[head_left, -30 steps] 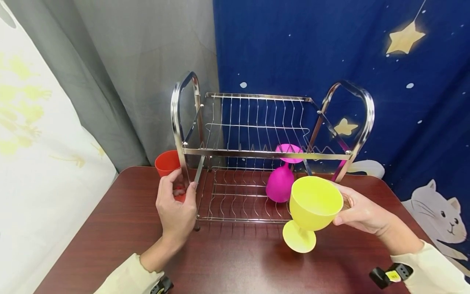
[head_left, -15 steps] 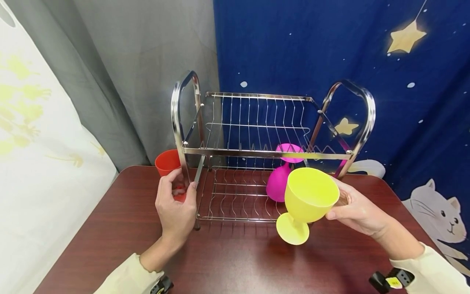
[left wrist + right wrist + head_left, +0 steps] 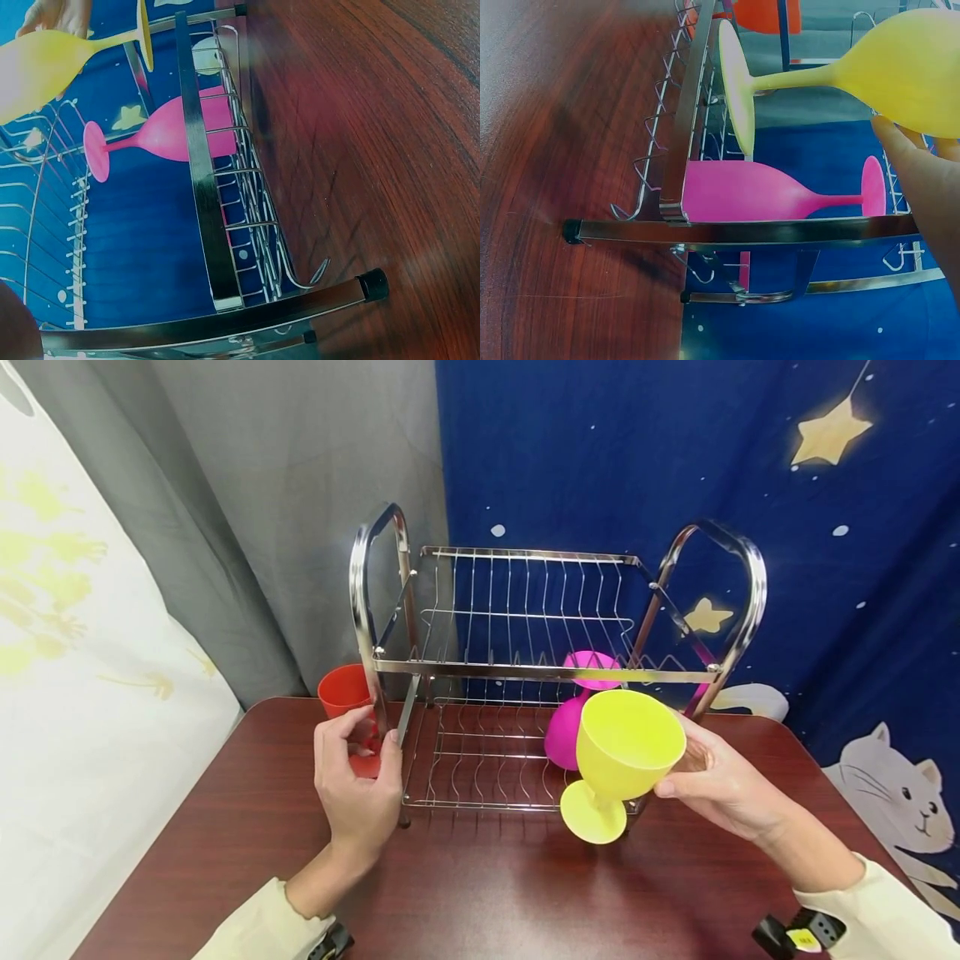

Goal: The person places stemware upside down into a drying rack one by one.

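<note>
My right hand (image 3: 726,789) holds a yellow goblet (image 3: 630,747) by the side of its bowl, upright and slightly tilted, in front of the right end of a two-tier chrome dish rack (image 3: 540,673). Upside down on the rack's lower tier stands a magenta goblet (image 3: 564,735), partly hidden behind the yellow one in the head view. Its whole outline shows better as the pink goblet (image 3: 742,191) in the right wrist view. At the rack's left front post, my left hand (image 3: 358,785) grips the metal between thumb and fingers.
A red cup-shaped vessel (image 3: 345,688) stands beside the rack's left end, partly behind my left hand. The rack's upper tier (image 3: 525,617) has wire slots above the lower one. All stand on a dark red wooden table (image 3: 480,893), with curtains (image 3: 555,452) behind.
My right hand has carried the yellow goblet left and up, nearer the rack, so it now overlaps the magenta goblet more. My left hand stays at the post.
</note>
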Tool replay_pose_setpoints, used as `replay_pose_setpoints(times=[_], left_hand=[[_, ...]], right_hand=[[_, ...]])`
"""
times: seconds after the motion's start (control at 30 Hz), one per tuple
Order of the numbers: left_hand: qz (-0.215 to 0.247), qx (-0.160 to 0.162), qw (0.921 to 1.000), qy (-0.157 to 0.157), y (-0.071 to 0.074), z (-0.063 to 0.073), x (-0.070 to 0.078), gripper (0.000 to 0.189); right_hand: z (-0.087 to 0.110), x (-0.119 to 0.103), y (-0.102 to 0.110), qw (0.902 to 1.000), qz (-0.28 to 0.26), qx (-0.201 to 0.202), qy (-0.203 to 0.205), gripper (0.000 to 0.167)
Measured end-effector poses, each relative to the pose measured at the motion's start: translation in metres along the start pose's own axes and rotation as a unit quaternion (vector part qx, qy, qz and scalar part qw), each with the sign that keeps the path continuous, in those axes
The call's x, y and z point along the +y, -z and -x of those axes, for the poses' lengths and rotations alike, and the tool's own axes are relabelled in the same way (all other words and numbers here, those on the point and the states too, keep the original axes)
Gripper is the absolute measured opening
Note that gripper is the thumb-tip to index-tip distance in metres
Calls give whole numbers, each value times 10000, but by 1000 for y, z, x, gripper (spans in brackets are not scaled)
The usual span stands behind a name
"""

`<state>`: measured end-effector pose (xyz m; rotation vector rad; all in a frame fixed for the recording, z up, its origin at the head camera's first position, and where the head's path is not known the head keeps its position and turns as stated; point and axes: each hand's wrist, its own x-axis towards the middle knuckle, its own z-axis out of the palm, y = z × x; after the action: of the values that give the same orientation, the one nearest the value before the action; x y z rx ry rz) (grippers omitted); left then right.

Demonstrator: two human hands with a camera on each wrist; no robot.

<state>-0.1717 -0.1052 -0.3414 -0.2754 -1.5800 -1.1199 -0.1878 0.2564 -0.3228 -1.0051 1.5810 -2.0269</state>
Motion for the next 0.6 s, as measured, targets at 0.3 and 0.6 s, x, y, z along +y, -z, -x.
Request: replay_pose_setpoints(times=[0.3, 0.6], left_hand=[[200, -115, 9950, -975, -3, 11, -22, 27], [817, -765, 9841, -1380, -4, 14, -20, 28]], right_hand=[[-2, -3, -10, 9975, 633, 285, 128, 74], [-7, -6, -25, 9851, 1386, 1011, 89, 84]])
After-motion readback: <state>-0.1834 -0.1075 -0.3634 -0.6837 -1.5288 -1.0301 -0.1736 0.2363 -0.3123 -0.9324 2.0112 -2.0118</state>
